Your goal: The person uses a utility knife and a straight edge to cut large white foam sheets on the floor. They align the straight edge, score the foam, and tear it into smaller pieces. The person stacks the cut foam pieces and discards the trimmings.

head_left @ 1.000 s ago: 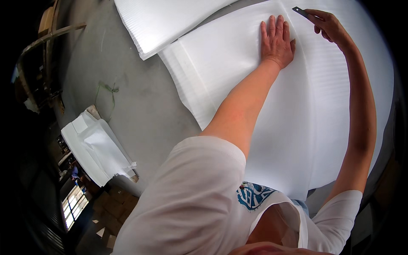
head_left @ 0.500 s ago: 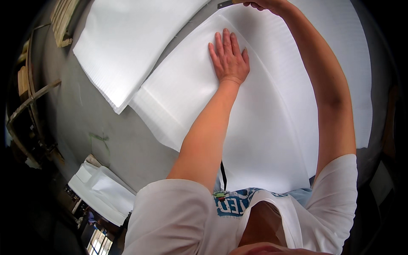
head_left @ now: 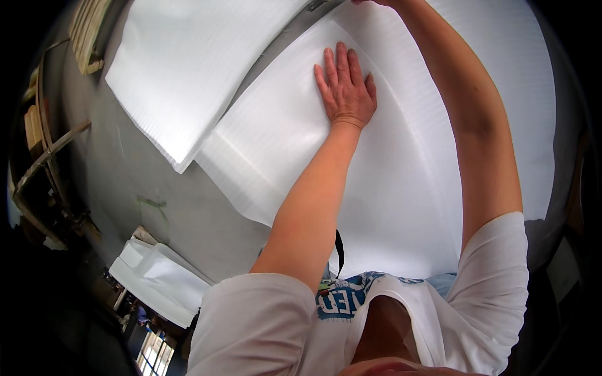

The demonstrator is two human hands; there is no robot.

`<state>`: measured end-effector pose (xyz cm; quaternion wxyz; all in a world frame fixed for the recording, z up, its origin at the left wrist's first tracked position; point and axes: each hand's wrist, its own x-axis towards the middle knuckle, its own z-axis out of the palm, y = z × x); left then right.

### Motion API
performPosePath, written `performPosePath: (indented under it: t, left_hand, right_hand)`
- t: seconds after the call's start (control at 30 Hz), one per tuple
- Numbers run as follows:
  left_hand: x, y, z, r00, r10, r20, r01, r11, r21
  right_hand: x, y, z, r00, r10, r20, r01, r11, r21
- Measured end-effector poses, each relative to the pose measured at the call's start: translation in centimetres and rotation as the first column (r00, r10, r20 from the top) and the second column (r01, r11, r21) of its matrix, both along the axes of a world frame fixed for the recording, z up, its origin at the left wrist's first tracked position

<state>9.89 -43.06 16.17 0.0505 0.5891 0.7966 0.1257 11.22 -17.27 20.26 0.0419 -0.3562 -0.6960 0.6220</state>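
My left hand (head_left: 346, 91) presses flat on a white foam sheet (head_left: 389, 169), fingers spread and holding nothing. The sheet looks folded over, with a long crease running to the right of that hand. At the top edge of the picture my right hand (head_left: 376, 2) is mostly cut off. It is closed on a knife, whose flat metal blade end (head_left: 316, 5) shows over the grey gap beside the sheet's far edge; the handle is out of sight. A second white foam sheet (head_left: 194, 69) lies to the left, its corner close to the first sheet's edge.
Both sheets rest on a grey table (head_left: 135, 156). Wooden strips (head_left: 86, 37) lie at the far left, above a wooden frame (head_left: 53, 150). Lower left, a white bin-like thing (head_left: 160, 279) holds white sheet material. More white sheet extends right, beyond my right arm.
My right hand and the knife have moved slightly farther away and left, nearly out of the picture. The left hand stays flat on the sheet; the whole view has shifted a little.
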Motion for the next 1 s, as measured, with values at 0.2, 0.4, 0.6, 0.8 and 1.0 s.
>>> performPosePath:
  t: [0.2, 0.4, 0.6, 0.8, 1.0]
  left_hand:
    - [0.3, 0.3, 0.5, 1.0, -0.007, -0.025, 0.007, 1.0, -0.013]
    - [0.2, 0.6, 0.6, 0.999, -0.002, -0.038, 0.001, 1.0, -0.016]
    - [0.3, 0.4, 0.5, 0.998, -0.009, -0.063, 0.008, 1.0, -0.018]
    - [0.2, 0.4, 0.5, 0.998, 0.001, -0.057, -0.003, 0.999, -0.032]
    - [0.7, 0.7, 0.6, 0.993, -0.009, -0.116, 0.007, 1.0, -0.015]
  right_hand:
    - [-0.8, 0.5, 0.9, 0.996, 0.033, 0.08, -0.04, 0.995, 0.093]
    - [-2.0, 1.9, 0.2, 0.926, 0.323, 0.195, -0.355, 0.921, 0.161]
    - [-3.2, 2.0, -0.6, 0.869, 0.422, 0.258, -0.462, 0.88, 0.115]
    - [-3.2, 1.3, -0.6, 0.832, 0.459, 0.31, -0.496, 0.867, 0.047]
    - [-1.9, 2.4, -0.8, 0.842, 0.447, 0.302, -0.443, 0.892, -0.086]
